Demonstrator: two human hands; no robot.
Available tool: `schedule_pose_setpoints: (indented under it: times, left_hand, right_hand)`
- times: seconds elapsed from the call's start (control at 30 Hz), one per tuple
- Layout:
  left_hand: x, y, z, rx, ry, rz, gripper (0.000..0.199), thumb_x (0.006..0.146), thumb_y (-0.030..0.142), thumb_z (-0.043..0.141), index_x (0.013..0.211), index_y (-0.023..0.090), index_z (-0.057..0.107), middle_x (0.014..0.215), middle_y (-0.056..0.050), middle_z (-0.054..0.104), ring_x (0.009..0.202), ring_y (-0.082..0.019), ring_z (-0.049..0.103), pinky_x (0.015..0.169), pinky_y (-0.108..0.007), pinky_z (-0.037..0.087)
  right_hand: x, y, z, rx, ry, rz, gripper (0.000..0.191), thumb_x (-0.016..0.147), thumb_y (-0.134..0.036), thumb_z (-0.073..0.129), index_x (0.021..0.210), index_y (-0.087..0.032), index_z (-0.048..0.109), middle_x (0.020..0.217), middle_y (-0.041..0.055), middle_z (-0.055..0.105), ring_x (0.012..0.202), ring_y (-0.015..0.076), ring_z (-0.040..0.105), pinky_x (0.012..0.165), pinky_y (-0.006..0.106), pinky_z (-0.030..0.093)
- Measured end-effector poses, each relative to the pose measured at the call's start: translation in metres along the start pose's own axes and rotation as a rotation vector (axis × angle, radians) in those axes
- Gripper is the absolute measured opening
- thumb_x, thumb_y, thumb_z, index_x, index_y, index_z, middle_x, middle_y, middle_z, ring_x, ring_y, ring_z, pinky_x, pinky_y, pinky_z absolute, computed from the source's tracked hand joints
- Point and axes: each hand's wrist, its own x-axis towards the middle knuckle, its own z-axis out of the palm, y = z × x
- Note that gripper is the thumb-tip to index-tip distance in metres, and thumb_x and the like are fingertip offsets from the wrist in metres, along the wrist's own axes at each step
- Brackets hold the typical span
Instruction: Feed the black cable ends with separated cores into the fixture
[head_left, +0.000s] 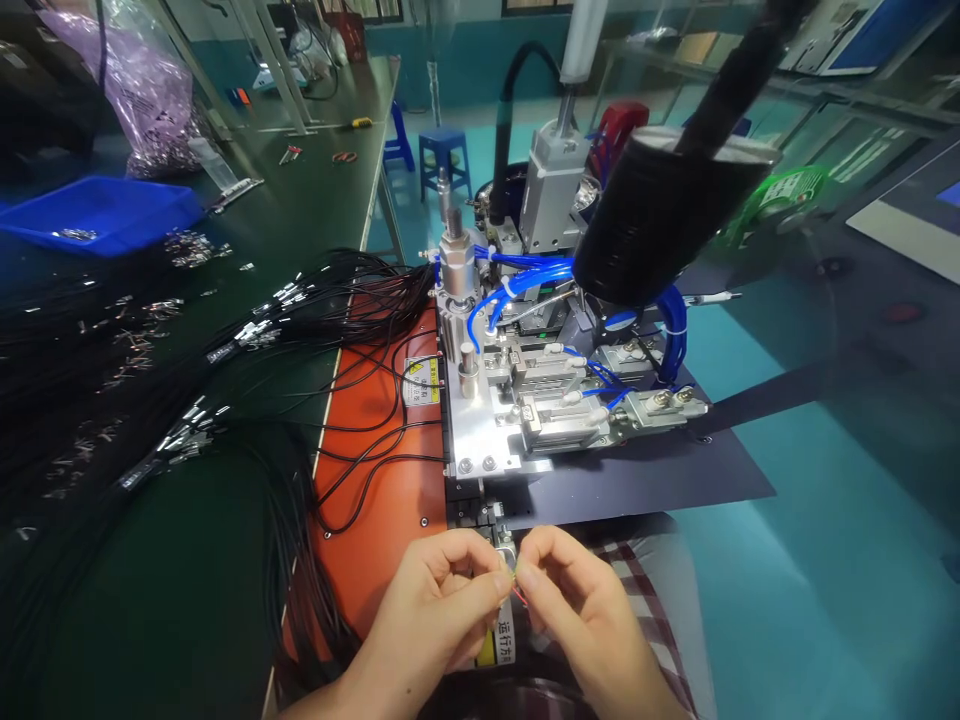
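In the lower middle, my left hand [450, 600] and my right hand [581, 605] meet with their fingertips pinched close together. Between them show thin coloured wires [520, 597], one reddish and a bit of green; most of their length is hidden by the fingers. Both thumbs press against the index fingers. Just beyond the fingertips is the front end of a machine with a bright metal plate [480, 440], small cylinders and blue air tubes [525, 275]. Below the hands, a label with Chinese characters [505, 635] partly shows.
Black cables [300, 540] lie across the green table [217, 590] and an orange plate [390, 490] at left. Farther back are a blue tray [112, 205] and a purple-tinted bag [150, 95]. A black cylinder [652, 215] hangs over the machine. Blue stools [444, 150] stand behind.
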Motion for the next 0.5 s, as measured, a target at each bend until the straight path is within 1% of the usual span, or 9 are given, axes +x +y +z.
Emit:
schedule_pose_setpoints:
  times: [0.07,0.23,0.37,0.43,0.5]
  left_hand:
    - [0.0,0.001,0.0,-0.008,0.01,-0.015,0.021,0.069,0.03,0.065,0.062,0.016,0.05,0.04,0.009,0.037,0.032,-0.002,0.023,0.033,-0.016,0.014]
    - [0.0,0.003,0.002,0.012,0.012,-0.023,0.02,0.067,0.03,0.064,0.062,0.016,0.051,0.04,0.009,0.036,0.033,-0.002,0.022,0.033,-0.016,0.013]
    - [-0.001,0.005,0.004,0.043,0.032,-0.03,0.021,0.066,0.033,0.065,0.063,0.017,0.052,0.037,0.011,0.032,0.032,-0.002,0.02,0.033,-0.017,0.012]
    - [-0.001,0.005,0.004,0.055,0.032,-0.018,0.023,0.067,0.035,0.065,0.062,0.017,0.051,0.036,0.011,0.032,0.032,-0.003,0.02,0.034,-0.017,0.013]
    - [-0.001,0.004,0.003,0.06,0.023,-0.001,0.025,0.068,0.036,0.065,0.063,0.017,0.051,0.035,0.011,0.031,0.032,-0.003,0.021,0.034,-0.017,0.014]
  right_hand:
    - [0.001,0.001,-0.002,0.048,-0.018,0.057,0.021,0.083,-0.035,0.058,0.07,-0.019,0.053,0.059,-0.0055,0.043,0.052,0.0106,0.037,0.049,0.021,0.034]
    - [0.0,-0.001,-0.004,0.06,0.003,0.031,0.019,0.081,-0.036,0.061,0.074,-0.018,0.06,0.059,-0.0041,0.049,0.052,0.0107,0.04,0.049,0.02,0.035]
    - [-0.003,-0.008,-0.004,0.098,-0.001,0.061,0.021,0.082,-0.039,0.058,0.078,-0.019,0.063,0.064,-0.0018,0.054,0.056,0.0123,0.046,0.053,0.022,0.04]
    - [-0.004,-0.011,-0.002,0.088,0.009,0.081,0.02,0.08,-0.038,0.059,0.079,-0.019,0.063,0.064,-0.0019,0.055,0.057,0.0127,0.047,0.054,0.023,0.04]
    - [-0.003,-0.012,0.0,0.033,0.044,0.09,0.016,0.078,-0.035,0.063,0.075,-0.019,0.063,0.062,-0.0029,0.053,0.055,0.0121,0.045,0.052,0.022,0.039]
